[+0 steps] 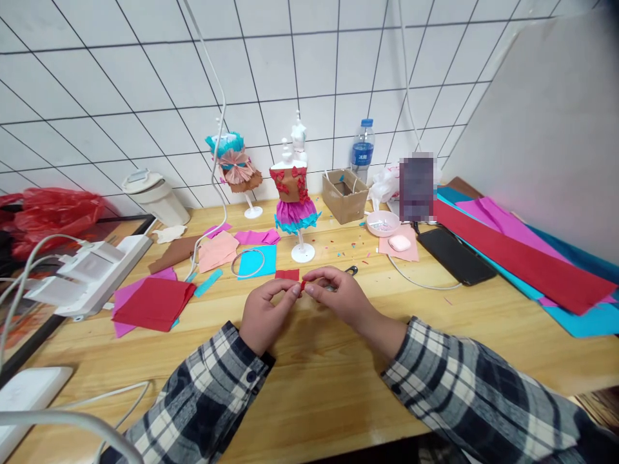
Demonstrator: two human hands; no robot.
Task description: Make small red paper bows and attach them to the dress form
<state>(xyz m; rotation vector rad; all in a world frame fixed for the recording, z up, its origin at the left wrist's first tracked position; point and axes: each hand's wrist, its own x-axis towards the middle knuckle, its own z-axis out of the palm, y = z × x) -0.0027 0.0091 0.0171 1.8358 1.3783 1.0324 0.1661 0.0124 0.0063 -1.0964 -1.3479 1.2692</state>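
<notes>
Between my two hands is a small piece of red crepe paper (302, 286), pinched from both sides. My left hand (267, 310) grips it with thumb and forefinger, and my right hand (341, 296) does likewise from the other side. Just behind them lies a flat red paper square (287, 274). Beyond stands a small white dress form (294, 193) in a brown top with red bows and a purple skirt edged in blue. A pair of dark-handled scissors (353, 270), partly hidden, lies behind my right hand.
Paper sheets (153, 304) lie at left and long paper strips (522, 258) at right. A cardboard box (345, 198), water bottle (362, 151), pink bowl (383, 223) and black phone (455, 254) stand or lie behind. Power strips (97, 277) and cables edge the left side.
</notes>
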